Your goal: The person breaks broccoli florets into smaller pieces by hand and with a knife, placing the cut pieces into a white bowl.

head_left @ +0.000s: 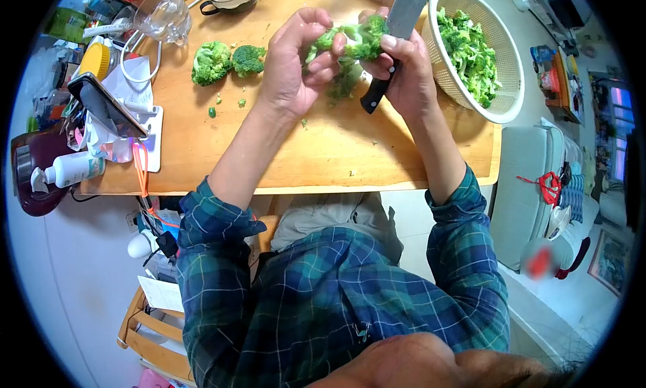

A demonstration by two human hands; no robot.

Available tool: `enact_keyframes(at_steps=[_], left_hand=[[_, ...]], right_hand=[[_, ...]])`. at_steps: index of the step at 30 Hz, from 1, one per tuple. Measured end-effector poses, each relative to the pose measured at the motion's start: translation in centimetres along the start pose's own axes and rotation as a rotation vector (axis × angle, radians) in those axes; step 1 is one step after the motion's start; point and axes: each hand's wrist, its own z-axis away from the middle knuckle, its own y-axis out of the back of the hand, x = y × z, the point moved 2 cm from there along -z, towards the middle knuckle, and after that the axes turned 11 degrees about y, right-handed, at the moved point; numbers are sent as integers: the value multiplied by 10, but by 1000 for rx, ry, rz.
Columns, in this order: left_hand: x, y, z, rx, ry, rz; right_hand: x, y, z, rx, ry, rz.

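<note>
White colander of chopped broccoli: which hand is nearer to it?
Right. The right hand, holding the knife, is close by the left side of the colander; the left hand is farther left, beyond the broccoli piece between the hands.

Knife (408, 13) cut off at top edge, held broccoli (369, 40) partly hidden, red object (540, 261) blurred

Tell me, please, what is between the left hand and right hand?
The head view shows a broccoli piece between the left hand and the right hand, which also holds a knife.
</note>
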Motion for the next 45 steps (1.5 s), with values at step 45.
enact_keyframes(at_steps=[45], left_hand=[[8,-159,-39,-293,-904,-1356]], right_hand=[[7,5,2,-126,62,132]])
